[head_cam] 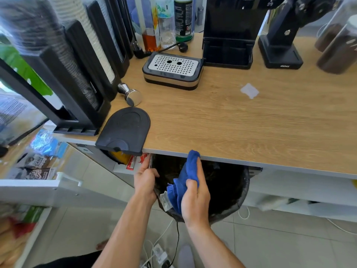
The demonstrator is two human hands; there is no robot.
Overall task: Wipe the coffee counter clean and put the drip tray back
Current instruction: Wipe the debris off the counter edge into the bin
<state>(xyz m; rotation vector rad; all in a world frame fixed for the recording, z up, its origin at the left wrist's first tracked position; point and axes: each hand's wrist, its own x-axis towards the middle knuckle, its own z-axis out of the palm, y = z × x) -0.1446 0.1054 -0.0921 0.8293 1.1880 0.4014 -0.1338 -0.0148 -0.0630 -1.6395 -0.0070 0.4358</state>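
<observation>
A blue cloth (183,180) is bunched in my right hand (195,198), its top touching the front edge of the wooden counter (231,122). Below it stands a black bin (231,190) lined with a bag. My left hand (145,178) grips the bin's left rim. The drip tray (172,71), black with a perforated metal grate, sits on the counter at the back, just left of the black coffee machine (229,35). The tray is out of the machine.
A black tamping mat (125,130) overhangs the counter's front edge, with a steel tamper (131,95) behind it. Cup dispensers (77,74) line the left, bottles (166,22) the back, a grinder (284,39) and jars (338,45) the right. A small white scrap (249,90) lies on the counter. Cables (164,248) trail on the floor.
</observation>
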